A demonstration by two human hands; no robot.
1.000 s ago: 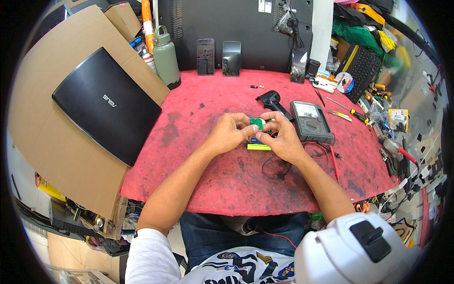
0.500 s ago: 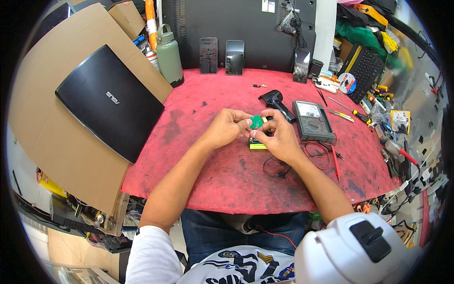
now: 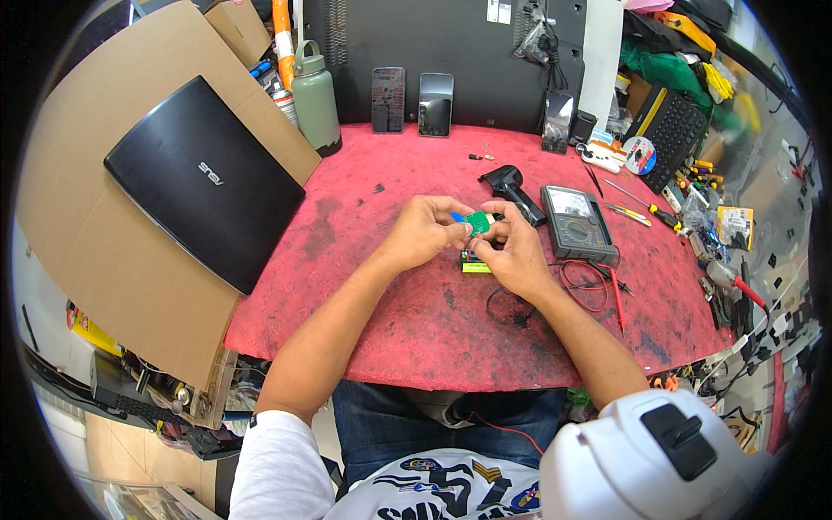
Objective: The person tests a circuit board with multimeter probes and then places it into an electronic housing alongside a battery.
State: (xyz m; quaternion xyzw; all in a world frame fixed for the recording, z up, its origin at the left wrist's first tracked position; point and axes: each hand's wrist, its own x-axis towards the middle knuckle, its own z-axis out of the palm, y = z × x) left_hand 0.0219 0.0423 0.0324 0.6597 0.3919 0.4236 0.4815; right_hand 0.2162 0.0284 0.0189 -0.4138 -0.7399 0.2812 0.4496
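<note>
1. The left hand (image 3: pixel 427 230) is pinching a small, flat, green circuit board (image 3: pixel 477 223) above the red, stained desk (image 3: pixel 451 347).
2. The right hand (image 3: pixel 517 250) is curling half-closed at its right edge; I can't tell how tightly.
3. The board is tilting differently now, so the hands are probably turning it.

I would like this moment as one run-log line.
left hand: holding green circuit board | right hand: at board's right edge | nearby: analog meter
</note>
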